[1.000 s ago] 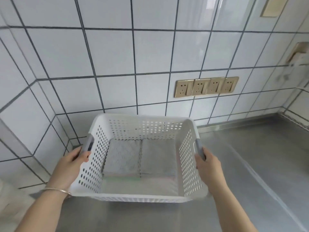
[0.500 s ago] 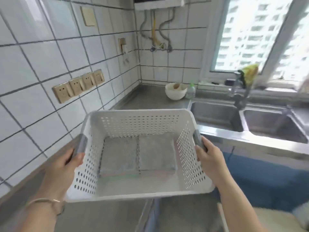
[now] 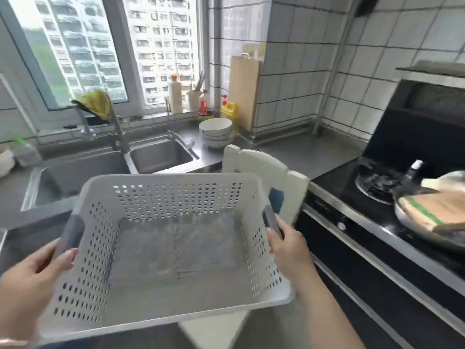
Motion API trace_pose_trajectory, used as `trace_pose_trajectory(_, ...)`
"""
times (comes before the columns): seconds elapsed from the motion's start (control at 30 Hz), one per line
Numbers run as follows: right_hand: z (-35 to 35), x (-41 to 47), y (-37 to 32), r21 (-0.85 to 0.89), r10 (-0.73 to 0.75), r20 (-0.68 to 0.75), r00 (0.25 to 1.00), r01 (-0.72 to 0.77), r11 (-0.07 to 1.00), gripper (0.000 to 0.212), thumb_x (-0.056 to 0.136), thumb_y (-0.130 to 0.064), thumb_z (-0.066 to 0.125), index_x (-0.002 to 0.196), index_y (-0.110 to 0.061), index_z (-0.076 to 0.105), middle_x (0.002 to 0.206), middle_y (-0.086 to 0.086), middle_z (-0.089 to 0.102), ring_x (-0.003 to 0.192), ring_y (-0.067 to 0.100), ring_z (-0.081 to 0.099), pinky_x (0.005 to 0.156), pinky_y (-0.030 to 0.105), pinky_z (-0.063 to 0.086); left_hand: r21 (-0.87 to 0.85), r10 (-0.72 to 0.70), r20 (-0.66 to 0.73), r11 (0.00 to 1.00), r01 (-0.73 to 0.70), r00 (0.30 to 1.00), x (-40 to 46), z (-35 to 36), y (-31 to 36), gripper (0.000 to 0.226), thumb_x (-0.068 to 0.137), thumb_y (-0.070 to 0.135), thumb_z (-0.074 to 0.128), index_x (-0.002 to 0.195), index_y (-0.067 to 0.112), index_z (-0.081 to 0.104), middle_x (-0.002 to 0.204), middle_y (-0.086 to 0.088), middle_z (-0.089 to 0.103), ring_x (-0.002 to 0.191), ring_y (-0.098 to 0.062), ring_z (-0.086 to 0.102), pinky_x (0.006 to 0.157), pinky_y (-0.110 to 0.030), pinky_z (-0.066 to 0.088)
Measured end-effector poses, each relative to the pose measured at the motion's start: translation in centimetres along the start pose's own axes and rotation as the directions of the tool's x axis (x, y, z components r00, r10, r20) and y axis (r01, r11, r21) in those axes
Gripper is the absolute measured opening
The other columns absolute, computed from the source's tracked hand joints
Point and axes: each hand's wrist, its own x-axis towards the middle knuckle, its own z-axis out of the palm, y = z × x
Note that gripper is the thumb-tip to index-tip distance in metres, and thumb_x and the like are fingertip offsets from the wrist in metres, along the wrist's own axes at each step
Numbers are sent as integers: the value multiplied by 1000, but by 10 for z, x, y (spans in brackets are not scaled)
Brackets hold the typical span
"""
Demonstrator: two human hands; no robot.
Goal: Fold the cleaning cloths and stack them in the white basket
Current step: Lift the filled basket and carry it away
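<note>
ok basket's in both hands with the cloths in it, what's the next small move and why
Probably lower the basket onto the white chair just behind and below it. The left hand and right hand carry it in mid-air, the folded cloths lie flat inside, so setting it down finishes.

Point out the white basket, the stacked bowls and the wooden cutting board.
white basket (image 3: 176, 195): head view, on its perforated far wall.
stacked bowls (image 3: 215, 127): head view, on the top bowl's side.
wooden cutting board (image 3: 244, 91): head view, on the middle of its face.
</note>
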Motion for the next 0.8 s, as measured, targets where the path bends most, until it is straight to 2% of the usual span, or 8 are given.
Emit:
trace_pose_trajectory(0.1,-90,-8,42,-43,65,-90,994,-70,997,43,96,-27,41,139,-25,41,103,-7,60,94,9,57,84,24,46,3,26,156,1000,-27,987,-70,129,125,33,86,40,60,118,43,57,102,-4,71,90,-38,67,72,-57,53)
trace_pose_trajectory(0.17,-145,-11,58,-63,90,-145,985,-100,993,42,97,-27,40,139,-29,38,104,2,64,90,15,62,69,14,47,11,42,203,999,-45,978,-98,192,174,29,85,41,60,113,46,59,96,1,73,87,-32,68,74,-55,54)
trace_pose_trajectory(0.23,-205,-13,73,-105,108,-238,965,-136,985,45,98,-27,40,142,-28,33,88,-2,62,73,8,57,55,10,40,-19,109,226,994,-107,968,-115,257,212,25,86,35,61,109,45,62,92,2,72,86,-29,67,77,-52,53)
trace_pose_trajectory(0.37,-296,-12,82,-128,143,-388,911,-207,970,47,97,-28,40,144,-26,33,80,-8,57,72,2,54,57,17,35,-115,237,288,971,-212,928,-141,352,282,25,87,24,60,109,36,62,92,-3,69,85,-27,62,83,-46,48)
trace_pose_trajectory(0.47,-349,-2,84,-154,115,-472,874,-210,965,46,98,-28,39,143,-27,34,80,-5,59,72,3,55,54,20,36,-163,280,324,957,-239,904,-140,412,328,23,89,20,58,108,31,60,86,-4,65,77,-21,54,73,-35,42)
trace_pose_trajectory(0.57,-394,23,88,-171,95,-565,819,-229,958,44,98,-26,38,142,-27,36,81,0,60,72,4,54,53,21,35,-180,353,380,935,-306,855,-127,469,370,23,90,19,55,109,33,58,80,3,62,76,-18,53,75,-34,38)
trace_pose_trajectory(0.67,-424,59,92,-202,53,-620,783,-224,953,42,98,-27,38,140,-25,39,87,2,61,73,3,55,54,20,35,-220,391,388,919,-328,835,-101,513,400,23,90,20,56,106,35,62,78,0,61,65,-19,46,63,-30,34)
trace_pose_trajectory(0.8,-446,128,96,-255,-17,-670,742,-209,944,41,98,-29,38,139,-29,40,78,-3,62,72,4,56,65,30,43,-257,451,373,890,-377,811,-47,562,433,20,86,26,60,103,35,67,88,1,64,80,-21,53,72,-33,41)
